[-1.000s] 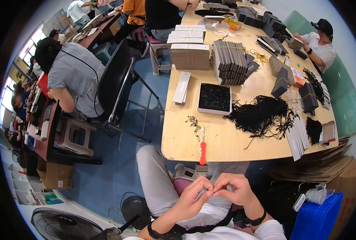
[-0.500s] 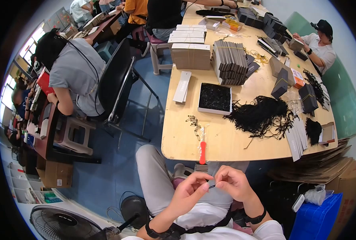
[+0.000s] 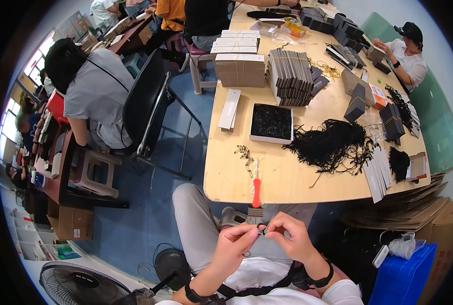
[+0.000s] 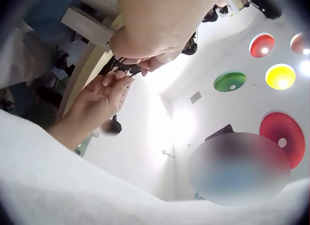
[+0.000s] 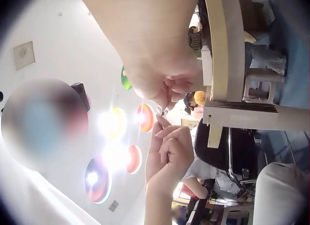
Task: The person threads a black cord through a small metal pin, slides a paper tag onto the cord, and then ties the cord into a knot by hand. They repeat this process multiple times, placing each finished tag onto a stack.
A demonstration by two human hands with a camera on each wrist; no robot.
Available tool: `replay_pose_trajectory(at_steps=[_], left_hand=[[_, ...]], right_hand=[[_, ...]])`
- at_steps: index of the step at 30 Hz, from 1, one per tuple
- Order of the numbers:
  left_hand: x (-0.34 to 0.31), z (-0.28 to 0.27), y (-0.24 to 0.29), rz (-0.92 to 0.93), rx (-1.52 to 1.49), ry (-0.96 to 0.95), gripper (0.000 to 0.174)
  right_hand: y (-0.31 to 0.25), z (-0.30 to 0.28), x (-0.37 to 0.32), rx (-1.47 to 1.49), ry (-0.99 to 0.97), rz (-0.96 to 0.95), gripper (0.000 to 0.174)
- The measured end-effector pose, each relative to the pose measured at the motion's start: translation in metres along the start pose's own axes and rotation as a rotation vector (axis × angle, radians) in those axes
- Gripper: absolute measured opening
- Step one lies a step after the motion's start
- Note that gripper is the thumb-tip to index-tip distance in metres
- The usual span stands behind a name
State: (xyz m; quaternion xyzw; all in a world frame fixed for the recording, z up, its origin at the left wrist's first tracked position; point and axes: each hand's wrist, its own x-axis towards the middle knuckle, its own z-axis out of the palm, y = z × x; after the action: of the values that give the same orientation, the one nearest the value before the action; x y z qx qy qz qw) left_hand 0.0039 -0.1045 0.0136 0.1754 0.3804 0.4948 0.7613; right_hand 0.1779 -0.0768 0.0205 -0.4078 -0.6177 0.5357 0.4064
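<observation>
Over the lap, just off the table's near edge, my left hand [image 3: 234, 247] and right hand [image 3: 291, 238] meet at the fingertips. Between them is a small black piece [image 3: 261, 230], thin and partly looped, pinched by thumb and finger from both sides. Fingers cover much of it, and I cannot tell its exact kind. In the right wrist view a small shiny dark bit [image 5: 162, 110] shows where the fingertips meet. On the table ahead lie a white box [image 3: 271, 139] full of small black pieces and a heap of black cords [image 3: 333, 147].
A red-handled tool [image 3: 257, 193] in clear plastic and a chain [image 3: 245, 158] lie near the table edge. Stacked tags [image 3: 239, 70], banded tag bundles [image 3: 290, 76] and loose white tags [image 3: 377, 175] stand farther off. A fan [image 3: 84, 284] is at lower left, a blue bin [image 3: 407, 274] at lower right.
The hands first touched tip to tip, then parted a little, showing the black piece between them. Now they are close together again, slightly farther forward and left, both pinching it.
</observation>
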Motion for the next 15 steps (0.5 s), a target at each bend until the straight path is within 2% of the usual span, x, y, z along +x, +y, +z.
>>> replay_pose_trajectory(at_steps=[1, 2, 4, 7, 9, 11, 13, 15], left_hand=[[0.001, 0.000, -0.005, 0.120, 0.214, 0.043, 0.013], [-0.001, 0.001, -0.006, 0.118, 0.213, 0.044, 0.013], [-0.003, 0.001, -0.007, 0.325, 0.524, 0.041, 0.014], [-0.001, -0.005, -0.006, 0.374, 0.616, -0.017, 0.013], [0.000, -0.008, -0.002, 0.353, 0.613, -0.067, 0.012], [0.001, -0.009, 0.003, 0.332, 0.610, -0.119, 0.011], [0.000, -0.008, 0.007, 0.216, 0.545, -0.158, 0.007], [0.000, -0.009, 0.007, 0.205, 0.523, -0.167, 0.006]], right_hand=[[-0.001, 0.001, 0.000, 0.000, 0.000, 0.001, 0.009], [-0.001, 0.001, 0.000, 0.007, 0.005, -0.015, 0.008], [-0.002, -0.001, 0.001, 0.014, 0.011, -0.031, 0.008], [-0.002, -0.007, 0.004, -0.010, -0.047, -0.057, 0.007], [-0.005, -0.009, 0.004, 0.272, -0.114, 0.109, 0.005], [-0.004, -0.008, 0.003, 0.322, -0.124, 0.122, 0.004], [-0.004, -0.005, 0.004, 0.373, -0.136, 0.136, 0.003], [-0.004, 0.000, 0.005, 0.359, -0.107, 0.070, 0.003]])
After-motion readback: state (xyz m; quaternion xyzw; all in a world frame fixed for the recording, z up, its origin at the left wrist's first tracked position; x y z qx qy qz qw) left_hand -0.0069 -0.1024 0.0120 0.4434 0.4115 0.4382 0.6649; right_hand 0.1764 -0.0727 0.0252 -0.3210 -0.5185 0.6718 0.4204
